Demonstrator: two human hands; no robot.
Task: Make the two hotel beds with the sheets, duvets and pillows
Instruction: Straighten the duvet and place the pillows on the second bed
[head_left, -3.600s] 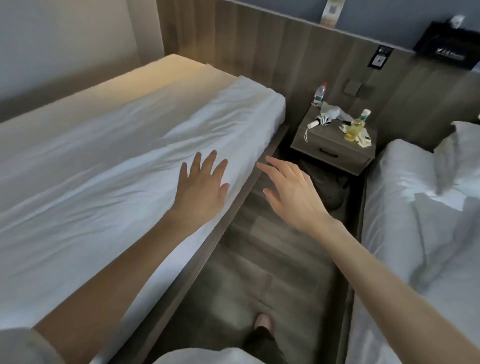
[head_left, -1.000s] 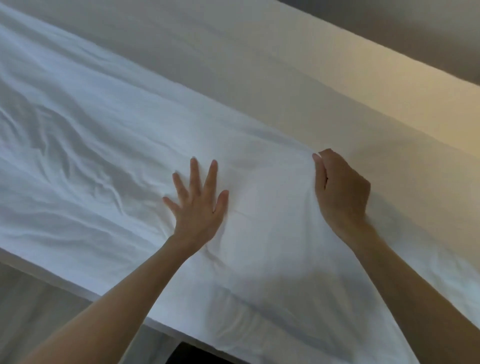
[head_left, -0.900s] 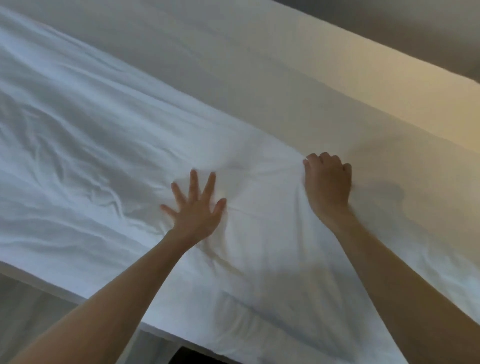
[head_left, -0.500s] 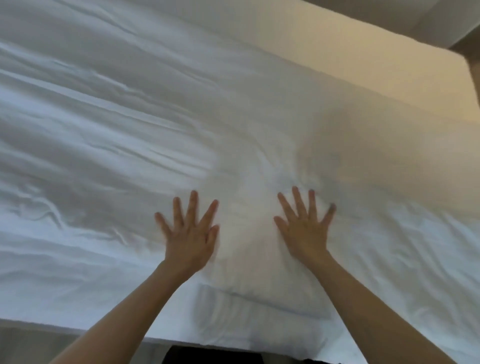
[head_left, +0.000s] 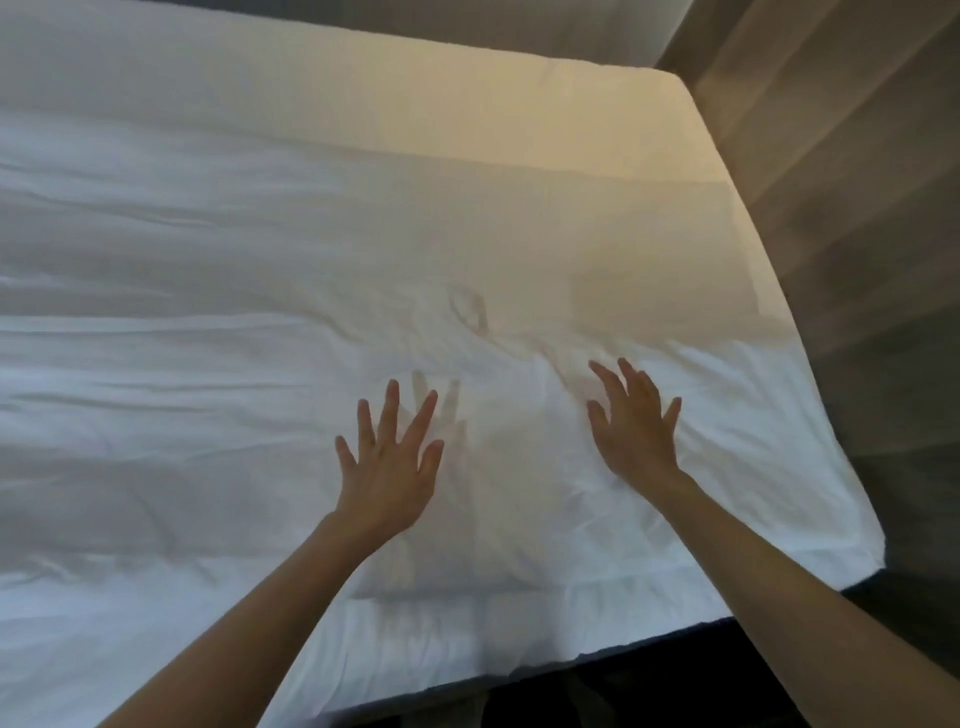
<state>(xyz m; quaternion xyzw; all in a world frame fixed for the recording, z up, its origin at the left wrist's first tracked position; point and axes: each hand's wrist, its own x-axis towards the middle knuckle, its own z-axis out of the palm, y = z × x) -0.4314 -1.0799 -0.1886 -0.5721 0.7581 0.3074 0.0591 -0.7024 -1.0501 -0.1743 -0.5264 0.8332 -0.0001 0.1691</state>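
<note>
A white sheet lies spread over the bed, creased in long folds on the left and rumpled near the middle. Beyond its far edge a strip of bare mattress shows in warm light. My left hand is flat with fingers spread, over the sheet near the bed's near edge. To its right, my right hand is also spread with straight fingers, at the rumpled patch. Neither hand holds any cloth. Whether the palms press the sheet or hover just above it is unclear.
The wooden headboard wall runs along the right side, close to the bed's corner. Dark floor shows under the near edge of the bed.
My right hand let go of the sheet edge it was gripping and opened flat. Both hands slid toward the headboard end, and the view swung right with them.
</note>
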